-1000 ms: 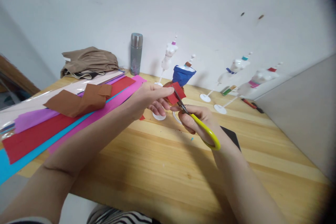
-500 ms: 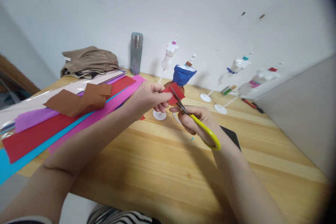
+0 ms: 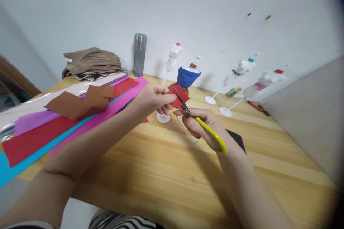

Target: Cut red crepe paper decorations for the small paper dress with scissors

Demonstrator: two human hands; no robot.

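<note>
Change: since a second ago my left hand (image 3: 152, 101) has pulled the red paper piece (image 3: 179, 96) a little lower and toward me, and the scissor blades have slid further across it; my right hand (image 3: 200, 122) has barely shifted.
Right hand: my fingers are curled through the yellow handles of the scissors (image 3: 200, 120), gripping them above the wooden table (image 3: 172, 171); the blades point up and away from me, parted around the edge of the red paper piece.
Left hand: I pinch the red paper piece between thumb and fingertips, held in the air just in front of the blue-dressed mannequin (image 3: 188, 76).
Red paper piece: small, roughly square, off the table, touching both my left fingers and the blades.
Beside my right wrist: a black card (image 3: 238, 139) flat on the wood.
To my left: long crepe paper sheets (image 3: 53, 125) in red, pink, cyan and purple, with a brown paper piece (image 3: 80, 103) on top.
Further back: white mini mannequins (image 3: 242, 75) on round stands, one at left (image 3: 173, 57) near a steel flask (image 3: 139, 54).
Far corner: a folded tan cloth (image 3: 91, 62) against the white wall.
</note>
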